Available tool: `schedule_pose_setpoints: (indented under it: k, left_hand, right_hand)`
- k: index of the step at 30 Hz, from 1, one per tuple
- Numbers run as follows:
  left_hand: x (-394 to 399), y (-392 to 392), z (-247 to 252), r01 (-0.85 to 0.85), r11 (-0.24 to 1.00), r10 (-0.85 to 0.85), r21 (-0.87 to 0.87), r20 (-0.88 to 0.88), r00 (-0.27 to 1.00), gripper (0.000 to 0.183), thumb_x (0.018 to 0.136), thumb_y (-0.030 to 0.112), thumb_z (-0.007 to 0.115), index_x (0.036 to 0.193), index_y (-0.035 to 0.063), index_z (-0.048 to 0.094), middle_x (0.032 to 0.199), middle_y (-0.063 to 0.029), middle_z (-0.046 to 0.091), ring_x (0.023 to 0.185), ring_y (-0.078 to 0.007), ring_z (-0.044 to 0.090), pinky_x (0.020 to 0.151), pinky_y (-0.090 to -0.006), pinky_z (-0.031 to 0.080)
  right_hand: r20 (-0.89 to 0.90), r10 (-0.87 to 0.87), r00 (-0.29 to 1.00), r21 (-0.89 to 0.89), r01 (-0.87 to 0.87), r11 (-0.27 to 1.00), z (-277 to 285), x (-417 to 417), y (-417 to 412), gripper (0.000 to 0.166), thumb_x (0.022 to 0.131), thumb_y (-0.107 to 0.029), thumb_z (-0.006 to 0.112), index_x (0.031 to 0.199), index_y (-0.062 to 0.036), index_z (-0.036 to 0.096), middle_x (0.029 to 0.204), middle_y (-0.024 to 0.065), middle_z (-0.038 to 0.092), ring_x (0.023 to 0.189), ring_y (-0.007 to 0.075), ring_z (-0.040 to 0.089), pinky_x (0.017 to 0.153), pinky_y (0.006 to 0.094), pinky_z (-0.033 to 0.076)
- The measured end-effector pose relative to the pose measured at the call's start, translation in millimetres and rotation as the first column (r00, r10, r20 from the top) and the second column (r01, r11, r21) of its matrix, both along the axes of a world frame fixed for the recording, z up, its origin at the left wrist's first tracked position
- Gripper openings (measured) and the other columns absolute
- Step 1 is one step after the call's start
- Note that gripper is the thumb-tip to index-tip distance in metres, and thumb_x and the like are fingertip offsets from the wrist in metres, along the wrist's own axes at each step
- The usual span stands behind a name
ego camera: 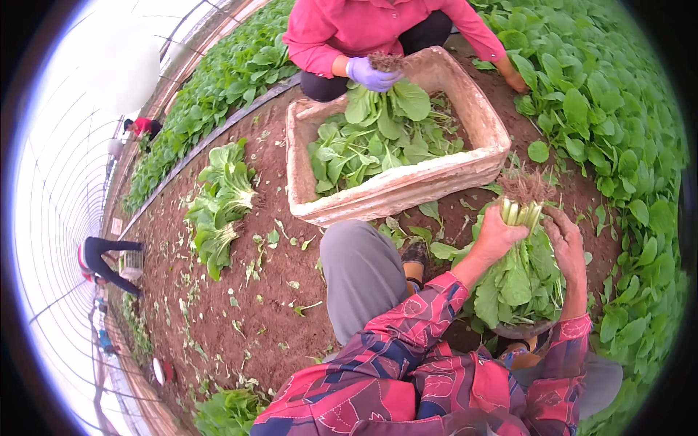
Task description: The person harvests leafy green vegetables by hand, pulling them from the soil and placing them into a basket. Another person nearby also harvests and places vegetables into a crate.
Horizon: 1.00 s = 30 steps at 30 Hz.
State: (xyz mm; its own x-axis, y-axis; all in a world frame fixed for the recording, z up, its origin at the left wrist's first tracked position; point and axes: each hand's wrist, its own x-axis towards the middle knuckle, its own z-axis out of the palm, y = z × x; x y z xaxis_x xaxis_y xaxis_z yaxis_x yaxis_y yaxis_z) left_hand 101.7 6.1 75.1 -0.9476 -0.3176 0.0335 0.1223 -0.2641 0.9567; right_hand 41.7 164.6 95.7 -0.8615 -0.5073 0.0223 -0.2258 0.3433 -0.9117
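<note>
My left hand (499, 231) is closed round the pale stems of a bunch of leafy greens (515, 278), held with its brown roots up and its leaves hanging down. At the right side of the same bunch is my right hand (567, 240), fingers bent against the stems near the roots; how firmly it grips is unclear. Beneath the leaves, the rim of a round container (523, 330) shows between my feet, mostly hidden by greens. Beyond my knee stands a worn foam box (398, 185) with loose leaves inside.
A person in a pink shirt crouches behind the box, one gloved hand holding rooted greens. Pulled bunches (221, 207) lie on the soil at left. Dense planted beds (589, 109) border the right and upper left. Other people bend at far left, near a crate (131, 265).
</note>
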Motion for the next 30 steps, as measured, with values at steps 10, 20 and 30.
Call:
schedule_pose_setpoints:
  k: [10, 20, 30]
  left_hand:
    - [13, -6, 28, -0.061, 0.997, 0.06, -0.056, -0.008, 0.998, 0.038, 0.059, 0.001, 0.063, 0.096, 0.0006, 0.055, 0.084, -0.0019, 0.059, 0.076, -0.0104, 0.053, 0.072, -0.0264, 0.044]
    - [-7, -36, 103, -0.104, 0.991, 0.126, 0.087, -0.298, 0.946, 0.035, 0.058, -0.002, 0.058, 0.093, 0.0009, 0.055, 0.081, -0.0004, 0.059, 0.072, -0.01, 0.055, 0.07, -0.026, 0.045]
    - [5, -60, 141, -0.026, 0.991, 0.084, 0.134, -0.442, 0.893, 0.037, 0.058, -0.005, 0.06, 0.095, -0.0001, 0.056, 0.086, -0.0031, 0.06, 0.076, -0.0127, 0.057, 0.071, -0.0263, 0.046]
  right_hand:
    - [0.21, -0.023, 0.977, -0.356, 0.099, 0.929, -4, -30, 28, 0.031, 0.085, -0.016, 0.055, 0.112, -0.0006, 0.057, 0.103, 0.0077, 0.062, 0.086, 0.016, 0.06, 0.07, 0.024, 0.042]
    - [0.049, -0.098, 0.994, -0.01, 0.098, 0.995, -19, -70, 78, 0.034, 0.085, -0.01, 0.052, 0.115, 0.0053, 0.053, 0.107, 0.0123, 0.059, 0.093, 0.0171, 0.056, 0.084, 0.028, 0.042]
    - [-0.155, 0.154, 0.976, 0.313, -0.1, 0.945, 56, -97, 76, 0.026, 0.085, -0.011, 0.052, 0.106, 0.0036, 0.056, 0.102, 0.0099, 0.06, 0.091, 0.0178, 0.055, 0.082, 0.0292, 0.042]
